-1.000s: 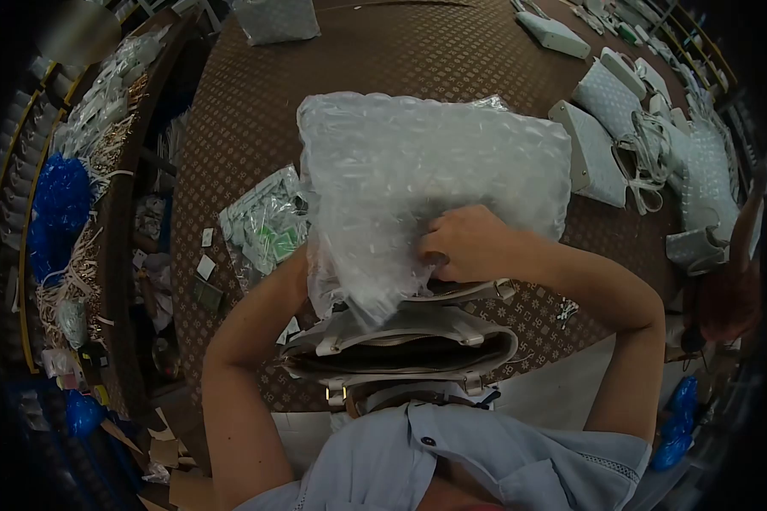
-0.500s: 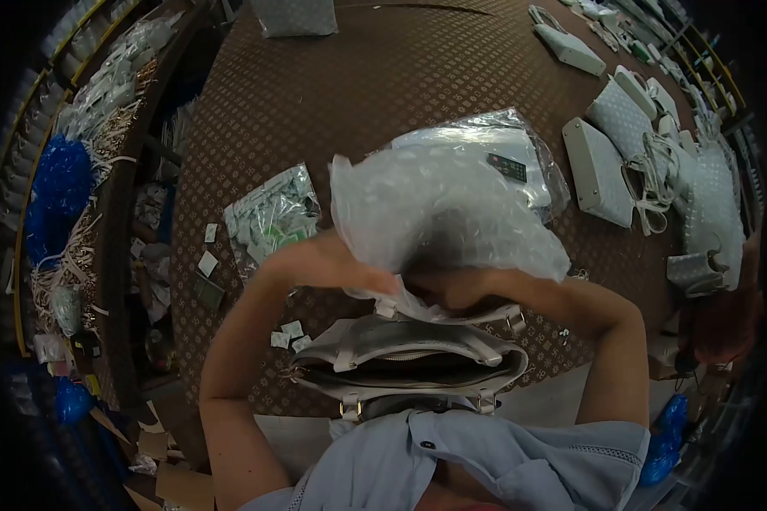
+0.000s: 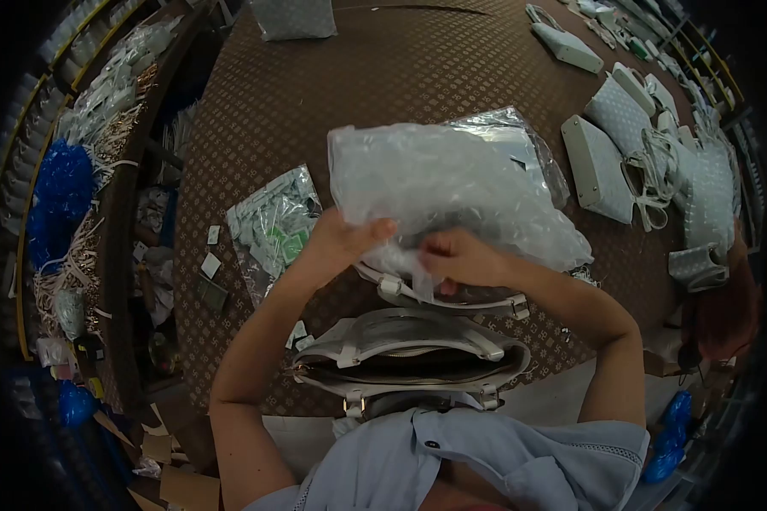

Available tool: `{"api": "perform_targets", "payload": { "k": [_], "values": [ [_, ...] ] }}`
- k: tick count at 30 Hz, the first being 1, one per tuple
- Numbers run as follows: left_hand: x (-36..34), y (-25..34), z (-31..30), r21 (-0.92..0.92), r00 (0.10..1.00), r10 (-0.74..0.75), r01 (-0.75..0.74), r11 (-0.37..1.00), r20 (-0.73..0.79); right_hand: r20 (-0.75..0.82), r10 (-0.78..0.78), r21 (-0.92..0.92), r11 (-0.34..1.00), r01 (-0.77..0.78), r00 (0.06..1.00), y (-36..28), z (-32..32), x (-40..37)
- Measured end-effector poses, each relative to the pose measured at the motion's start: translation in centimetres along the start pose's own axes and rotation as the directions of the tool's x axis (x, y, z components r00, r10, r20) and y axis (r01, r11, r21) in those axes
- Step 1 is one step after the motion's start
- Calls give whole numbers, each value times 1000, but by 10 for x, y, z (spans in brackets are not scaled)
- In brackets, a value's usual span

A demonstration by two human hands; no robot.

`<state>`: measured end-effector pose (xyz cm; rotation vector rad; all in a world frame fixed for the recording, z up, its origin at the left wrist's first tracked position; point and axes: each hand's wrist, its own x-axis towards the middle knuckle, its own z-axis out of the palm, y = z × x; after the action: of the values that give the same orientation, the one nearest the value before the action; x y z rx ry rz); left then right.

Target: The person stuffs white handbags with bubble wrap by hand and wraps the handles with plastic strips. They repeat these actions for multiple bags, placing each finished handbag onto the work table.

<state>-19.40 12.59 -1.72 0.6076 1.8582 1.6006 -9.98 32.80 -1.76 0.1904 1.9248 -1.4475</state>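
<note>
A puffy sheet of clear bubble wrap [image 3: 439, 175] spreads over the table in front of me. My left hand [image 3: 351, 243] grips its near left edge, with the thumb on top. Close beside it, my right hand [image 3: 464, 258] pinches the wrap's near edge, its fingertips closed. An off-white handbag [image 3: 409, 351] stands against my body, its top unzipped and gaping. One of its handles [image 3: 452, 300] sticks up just below my hands. Whatever lies beneath the wrap is hidden.
Left of the wrap is a clear bag of small packets [image 3: 274, 217], with loose packets [image 3: 210, 266] nearby. A clear plastic packet [image 3: 520, 153] lies partly under the wrap. White handbags [image 3: 601, 166] crowd the right side. Shelving [image 3: 102, 94] runs along the left.
The wrap has flattened and spread out, covering more of the plastic packet. My hands have moved away from me, up off the bag handle, and my right fingers now show.
</note>
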Motion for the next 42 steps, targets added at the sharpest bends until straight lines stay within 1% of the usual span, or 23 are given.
{"api": "perform_targets", "payload": {
  "k": [1, 3, 7, 9, 10, 12, 13, 14, 17, 23, 27, 29, 30, 32, 34, 35, 36, 37, 38, 39, 40, 41, 42],
  "values": [
    [-6, 7, -5, -83, 996, -89, 88, 993, -9, 4, 1, -2, 1000, -1, 1000, 4, 0, 4],
    [-7, 6, -10, -169, 986, -166, 161, 972, -14, -260, -167, 443, 855, 271, 951, 13, -7, 13],
    [-11, 7, -9, -156, 989, -86, 104, 982, 118, -333, -320, 566, 685, 460, 887, 6, 3, 1],
    [-16, 11, -8, -163, 984, -79, 105, 981, 157, -206, -495, 179, 829, 529, 844, -3, 17, -6],
    [-17, 10, -9, -123, 968, -52, 84, 989, 245, -69, -634, -25, 773, 634, 770, -5, 20, -5],
    [-19, 9, -8, -81, 942, -32, 62, 995, 334, 26, -611, -99, 786, 610, 791, -12, 20, -5],
    [-19, 10, -4, 57, 952, 52, -73, 996, 302, 121, -569, -174, 794, 582, 813, -14, 20, -5],
    [-19, 9, -1, 194, 949, 141, -200, 960, 282, 118, -566, -171, 798, 578, 816, -14, 19, -5],
    [-22, 16, 3, 231, 940, 184, -255, 939, 288, 90, -553, -301, 778, 551, 829, -8, 19, -2],
    [-31, 44, 22, 637, 992, 34, -102, 764, 118, -64, -731, -377, 648, 662, 679, 3, 23, 11],
    [-17, 28, 5, 447, 964, 118, -217, 868, 239, -189, -520, -377, 822, 428, 833, -2, 18, 9],
    [-9, 29, -4, 366, 970, -190, 124, 922, 149, -167, -402, -339, 881, 330, 900, -6, 14, -6],
    [-4, 24, -13, 364, 970, -192, 126, 923, 149, -138, -333, -248, 923, 293, 933, -3, 9, -17],
    [4, 11, -28, -57, 949, -260, 273, 960, 176, -101, -261, -156, 957, 244, 960, 9, 1, -30],
    [2, 16, -29, 136, 951, -268, 248, 959, 156, 129, -150, -663, 722, 198, 980, 23, -4, -35],
    [2, 18, -29, 323, 954, -268, 213, 922, 135, 121, -152, -656, 730, 194, 981, 32, -7, -31],
    [3, 12, -26, 329, 950, -276, 217, 919, 146, 165, 39, -705, 703, 90, 986, 40, -11, -25],
    [5, 3, -22, 290, 958, 72, -156, 944, 279, 196, 230, -756, 654, -2, 953, 45, -13, -21],
    [6, -4, -19, 203, 828, 405, -505, 839, 387, 197, 228, -749, 663, -3, 954, 48, -12, -17],
    [10, -8, -15, 204, 827, 401, -504, 839, 393, 164, 326, -835, 549, -46, 931, 43, -9, -12],
    [16, -9, -10, 365, 760, 493, -642, 674, 424, 116, 418, -905, 419, -78, 901, 41, -7, -10],
    [19, -9, -5, 500, 676, 564, -734, 459, 475, 114, 416, -903, 422, -80, 902, 45, -5, -8],
    [18, -7, 1, 499, 671, 566, -738, 454, 478, 76, 395, -907, 408, -101, 915, 50, -2, -4]
  ]
}}
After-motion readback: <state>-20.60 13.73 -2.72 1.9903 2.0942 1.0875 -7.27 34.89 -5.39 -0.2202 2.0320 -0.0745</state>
